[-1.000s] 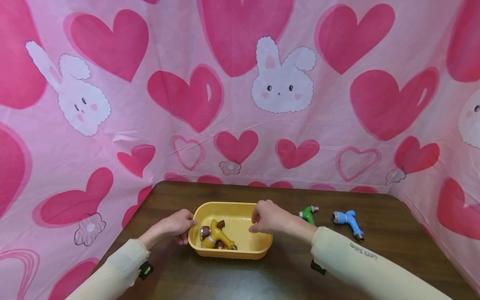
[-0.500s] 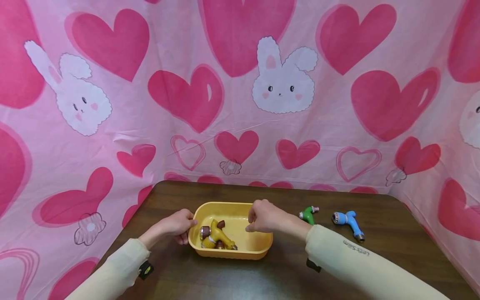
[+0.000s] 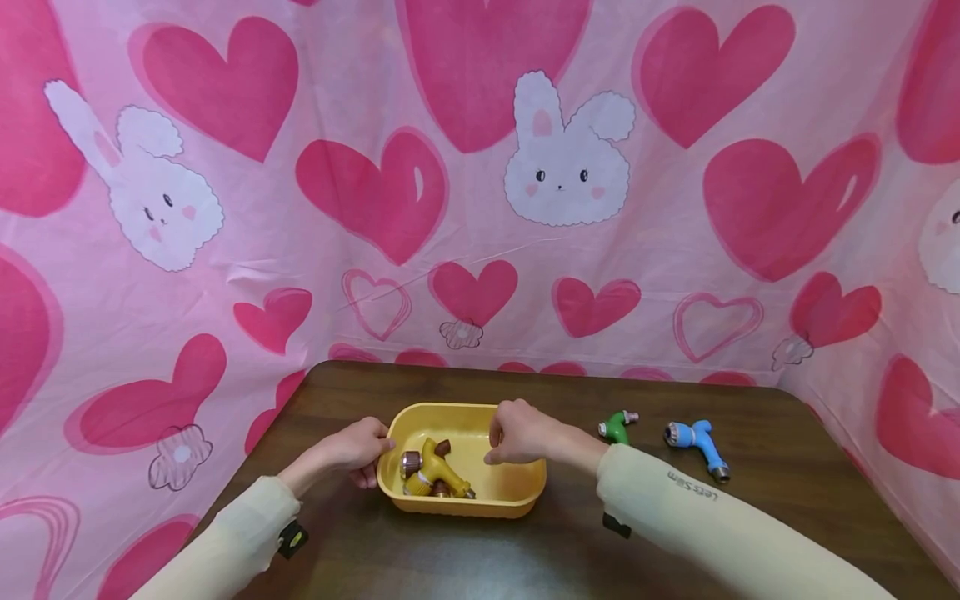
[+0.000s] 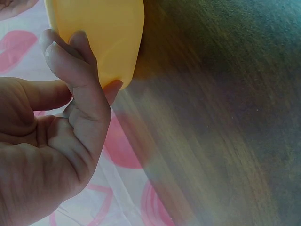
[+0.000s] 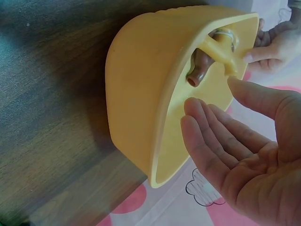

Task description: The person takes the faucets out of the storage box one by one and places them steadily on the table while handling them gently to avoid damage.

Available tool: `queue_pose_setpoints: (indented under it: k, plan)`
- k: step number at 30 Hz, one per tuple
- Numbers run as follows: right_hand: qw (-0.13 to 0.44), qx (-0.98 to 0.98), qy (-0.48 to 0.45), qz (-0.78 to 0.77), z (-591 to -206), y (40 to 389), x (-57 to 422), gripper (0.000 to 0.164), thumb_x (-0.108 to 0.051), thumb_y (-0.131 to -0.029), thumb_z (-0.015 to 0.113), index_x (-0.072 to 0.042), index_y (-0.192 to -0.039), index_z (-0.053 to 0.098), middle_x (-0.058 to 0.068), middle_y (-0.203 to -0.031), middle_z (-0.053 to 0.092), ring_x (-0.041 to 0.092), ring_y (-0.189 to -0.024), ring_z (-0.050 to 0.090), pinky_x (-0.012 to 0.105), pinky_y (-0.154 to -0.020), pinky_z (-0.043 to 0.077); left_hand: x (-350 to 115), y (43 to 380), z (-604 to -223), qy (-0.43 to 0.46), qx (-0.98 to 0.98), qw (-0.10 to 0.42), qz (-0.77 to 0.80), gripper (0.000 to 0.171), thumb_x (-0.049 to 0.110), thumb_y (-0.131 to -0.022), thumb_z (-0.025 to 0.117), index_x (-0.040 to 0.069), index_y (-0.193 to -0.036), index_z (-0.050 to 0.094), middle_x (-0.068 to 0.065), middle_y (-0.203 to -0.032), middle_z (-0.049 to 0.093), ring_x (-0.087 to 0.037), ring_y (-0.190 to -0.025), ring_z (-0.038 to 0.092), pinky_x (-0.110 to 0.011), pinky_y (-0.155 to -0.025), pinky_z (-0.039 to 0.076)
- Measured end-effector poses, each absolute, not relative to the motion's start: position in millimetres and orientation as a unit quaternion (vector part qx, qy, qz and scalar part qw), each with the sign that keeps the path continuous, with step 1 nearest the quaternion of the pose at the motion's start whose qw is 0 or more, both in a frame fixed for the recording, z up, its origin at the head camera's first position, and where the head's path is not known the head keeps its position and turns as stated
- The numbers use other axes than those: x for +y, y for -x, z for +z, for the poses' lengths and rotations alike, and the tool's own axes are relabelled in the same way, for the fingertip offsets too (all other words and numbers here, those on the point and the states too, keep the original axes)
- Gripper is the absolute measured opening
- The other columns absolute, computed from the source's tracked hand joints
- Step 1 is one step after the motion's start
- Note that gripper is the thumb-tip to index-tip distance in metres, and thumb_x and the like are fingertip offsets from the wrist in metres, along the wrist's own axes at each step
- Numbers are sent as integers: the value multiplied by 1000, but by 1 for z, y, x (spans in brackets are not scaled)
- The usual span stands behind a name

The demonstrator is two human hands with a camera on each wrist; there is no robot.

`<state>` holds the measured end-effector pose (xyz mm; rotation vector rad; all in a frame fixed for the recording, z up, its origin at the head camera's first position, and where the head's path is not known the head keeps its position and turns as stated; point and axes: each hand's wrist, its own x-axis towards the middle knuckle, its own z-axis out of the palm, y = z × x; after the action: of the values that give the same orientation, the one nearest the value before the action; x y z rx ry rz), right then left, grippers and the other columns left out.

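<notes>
Left hand (image 3: 360, 448) pinches the rim of a yellow basin (image 3: 487, 508), right hand (image 3: 522, 433) over its other end

In the head view, the yellow basin stands on a brown table (image 3: 570, 554), its left end between the left hand's thumb and fingers. A yellow faucet-shaped piece (image 3: 444, 472) lies in its left half, on top of a brown faucet-shaped piece (image 3: 442, 447). The right hand is above the right half, thumb and fingers bent downward. To the right of the basin lie a green faucet (image 3: 617, 429) and, farther right, a blue faucet (image 3: 703, 446). Pink cloth (image 3: 480, 225) printed with hearts and rabbits hangs behind.

In the left wrist view, the left hand's fingers are bent, with fingertips against the end of the basin; the thumb's own contact is hidden here.

In the right wrist view, the right hand's fingers lie side by side, slightly bent, with the thumb spread away from them. The fingertips overlap the basin's opening, though whether they touch it is hard to tell from this angle.
</notes>
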<state>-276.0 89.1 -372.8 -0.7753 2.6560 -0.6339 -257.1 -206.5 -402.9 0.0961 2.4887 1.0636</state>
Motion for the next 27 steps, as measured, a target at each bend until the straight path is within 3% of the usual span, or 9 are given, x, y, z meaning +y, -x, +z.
queue_pose_setpoints:
  k: [27]
  plan:
    - [155, 924, 288, -199, -380, 280, 68, 28, -23, -86, 88, -15, -66, 71, -6, -61, 60, 12, -65, 51, 29, -57, 47, -206, 258, -402, -28, 898, 218, 380, 18, 4, -108, 52, -4, -101, 67, -11, -57, 61, -14, -42, 58, -29, -44, 56]
